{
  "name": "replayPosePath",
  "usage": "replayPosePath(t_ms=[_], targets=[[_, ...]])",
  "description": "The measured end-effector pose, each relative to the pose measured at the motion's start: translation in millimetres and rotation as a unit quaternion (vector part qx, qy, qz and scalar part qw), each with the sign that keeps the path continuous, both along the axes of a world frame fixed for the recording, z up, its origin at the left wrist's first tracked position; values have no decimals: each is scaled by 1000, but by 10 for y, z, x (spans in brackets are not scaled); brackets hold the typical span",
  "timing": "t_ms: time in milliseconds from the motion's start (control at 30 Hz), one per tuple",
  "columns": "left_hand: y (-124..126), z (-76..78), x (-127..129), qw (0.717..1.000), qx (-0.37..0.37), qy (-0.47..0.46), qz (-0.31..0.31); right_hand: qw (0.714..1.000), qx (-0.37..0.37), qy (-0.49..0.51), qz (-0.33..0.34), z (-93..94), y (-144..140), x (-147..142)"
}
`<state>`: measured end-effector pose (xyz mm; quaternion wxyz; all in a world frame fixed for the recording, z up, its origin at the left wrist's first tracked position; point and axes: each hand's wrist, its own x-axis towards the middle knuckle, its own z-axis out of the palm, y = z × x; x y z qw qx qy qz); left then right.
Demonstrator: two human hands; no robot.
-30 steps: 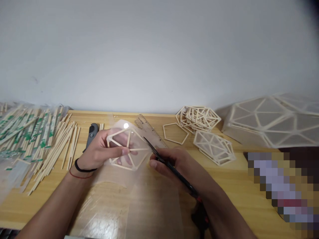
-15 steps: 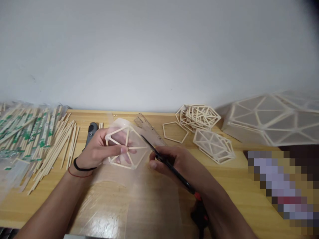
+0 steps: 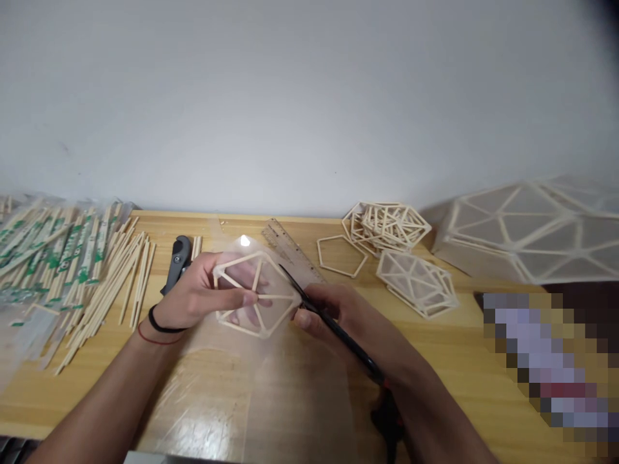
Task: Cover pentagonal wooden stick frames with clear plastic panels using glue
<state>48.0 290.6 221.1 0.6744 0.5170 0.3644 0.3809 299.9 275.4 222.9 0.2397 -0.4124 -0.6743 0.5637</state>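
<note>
My left hand (image 3: 200, 293) is closed on a five-sided wooden stick frame (image 3: 261, 322) with spokes meeting near its middle. The thumb presses near the hub, and the fingers show through from behind. Translucent film (image 3: 244, 243) covers the frame and extends past its edges. My right hand (image 3: 333, 316) grips black scissors (image 3: 351, 345) with red marks by the handle. Their dark tip lies along the frame's upper right side, and the fingers are close to its right corner. The lower part of the scissors is partly hidden by shadow and the forearm.
Left lie loose sticks (image 3: 109, 293) and wrapped chopsticks (image 3: 58, 251), with a grey-handled tool (image 3: 178, 258) nearby. A clear ruler (image 3: 290, 248) is behind my hands. To the right are bare stick frames (image 3: 387, 225), a bare pentagon (image 3: 341, 254), film-covered frames (image 3: 416, 283) and a large covered structure (image 3: 527, 225).
The stick frame and my left hand have shifted slightly right and down, tilting a little. The frame's right corner is now nearer my right fingers, with the scissors along its edge.
</note>
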Motion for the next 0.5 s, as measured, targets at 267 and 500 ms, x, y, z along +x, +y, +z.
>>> replayPosePath(t_ms=[267,500], targets=[[8,-4,-14,1000,11,7,-7,1000,0,-28,-7,8,18,-14],[9,-18,-10,1000,5,-7,-8,1000,-7,-16,-17,-19,22,-33]])
